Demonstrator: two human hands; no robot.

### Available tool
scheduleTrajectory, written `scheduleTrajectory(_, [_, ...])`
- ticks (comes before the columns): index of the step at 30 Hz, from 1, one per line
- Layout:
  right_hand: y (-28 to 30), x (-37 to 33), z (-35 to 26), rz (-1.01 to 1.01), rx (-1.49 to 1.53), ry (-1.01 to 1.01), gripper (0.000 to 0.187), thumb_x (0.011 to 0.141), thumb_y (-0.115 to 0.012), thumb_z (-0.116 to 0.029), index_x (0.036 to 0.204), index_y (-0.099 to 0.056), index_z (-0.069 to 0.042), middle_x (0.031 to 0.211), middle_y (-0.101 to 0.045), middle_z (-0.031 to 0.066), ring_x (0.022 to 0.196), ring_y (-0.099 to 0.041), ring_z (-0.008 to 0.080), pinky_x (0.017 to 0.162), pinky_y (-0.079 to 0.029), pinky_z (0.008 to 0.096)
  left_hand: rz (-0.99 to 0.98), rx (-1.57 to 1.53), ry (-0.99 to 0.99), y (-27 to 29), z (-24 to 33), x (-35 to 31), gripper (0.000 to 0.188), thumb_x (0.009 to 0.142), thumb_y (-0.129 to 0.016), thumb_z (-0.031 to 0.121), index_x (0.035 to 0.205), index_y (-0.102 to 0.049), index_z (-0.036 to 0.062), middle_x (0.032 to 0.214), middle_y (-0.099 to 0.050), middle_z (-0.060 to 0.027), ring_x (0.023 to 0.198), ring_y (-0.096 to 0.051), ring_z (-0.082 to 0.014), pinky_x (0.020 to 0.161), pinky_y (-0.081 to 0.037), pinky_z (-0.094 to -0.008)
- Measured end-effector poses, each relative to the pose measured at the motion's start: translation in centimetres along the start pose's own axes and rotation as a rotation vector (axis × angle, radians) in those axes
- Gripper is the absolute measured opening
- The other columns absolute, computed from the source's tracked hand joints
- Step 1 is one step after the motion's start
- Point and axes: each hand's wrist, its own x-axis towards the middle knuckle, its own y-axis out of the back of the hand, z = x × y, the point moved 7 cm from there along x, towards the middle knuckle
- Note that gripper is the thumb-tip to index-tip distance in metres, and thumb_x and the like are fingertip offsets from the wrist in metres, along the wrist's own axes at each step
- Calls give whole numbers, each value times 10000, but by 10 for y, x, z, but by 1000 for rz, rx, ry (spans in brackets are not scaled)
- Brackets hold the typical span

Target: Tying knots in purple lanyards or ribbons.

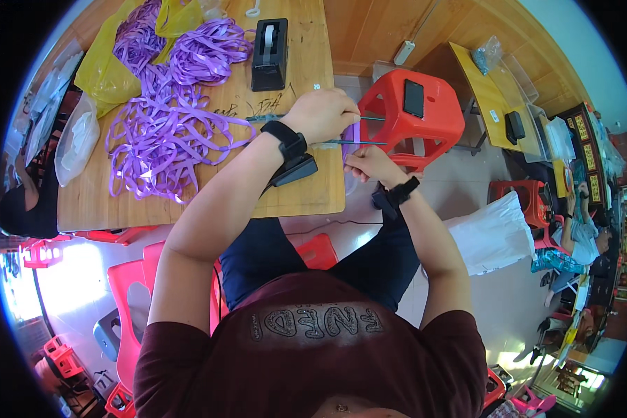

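A short stretch of purple ribbon (352,134) runs between my hands, crossing two thin dark rods (373,143) that stick out past the table's right edge. My left hand (320,115) is closed at the ribbon's upper end, its fingertips partly hidden. Just below the rods, my right hand (371,166) pinches the lower end of the ribbon. On the table to my left lies a large tangled heap of purple ribbon (167,143), with another bundle (209,52) behind it.
A black tape dispenser (269,56) stands on the wooden table (299,198) beside a yellow plastic bag (108,76). Right of my hands is a red stool (435,122) with a phone (413,99) on it. A white sack (491,233) lies on the floor; another person (584,237) sits far right.
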Motion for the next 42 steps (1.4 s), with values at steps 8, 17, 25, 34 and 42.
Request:
scheduleTrajectory(8, [-5,-29,-47,270,174,424,258,878,-749,-196,1040,-683,-6,734,-614,-17,554,-527,64,506,-418,226,-61,-67,56,-1,-9,4,288,923,-614,305,1032,-730,66,1042,-701,-114,998,-642,-288,872,-508,-377])
scheduleTrajectory(17, [-21,-34,2,334,603,399,130,888,-735,-143,949,-654,-60,709,-606,-28,590,-533,46,530,-396,202,-5,-98,32,-3,-10,7,288,895,-599,324,1012,-746,106,985,-722,-109,955,-669,-297,858,-526,-384])
scheduleTrajectory(25, [-54,-62,21,296,769,421,168,900,-675,-22,1040,-586,-47,748,-606,7,598,-557,90,516,-464,240,-24,-99,51,-3,-14,6,291,897,-606,334,1022,-751,114,981,-727,-107,945,-676,-295,857,-528,-382])
scheduleTrajectory(34, [-63,-89,10,196,638,387,315,890,-639,19,1203,-613,-1,841,-630,22,642,-604,94,604,-543,250,-20,-118,48,-4,-15,4,287,921,-636,310,1025,-739,64,1002,-719,-119,947,-664,-281,829,-514,-376])
scheduleTrajectory(42, [-56,-108,18,131,676,388,264,887,-666,-14,1146,-642,33,883,-647,33,665,-598,90,639,-556,258,-17,-108,47,-5,-16,5,284,921,-634,307,1027,-740,66,1011,-719,-119,967,-658,-285,845,-509,-377])
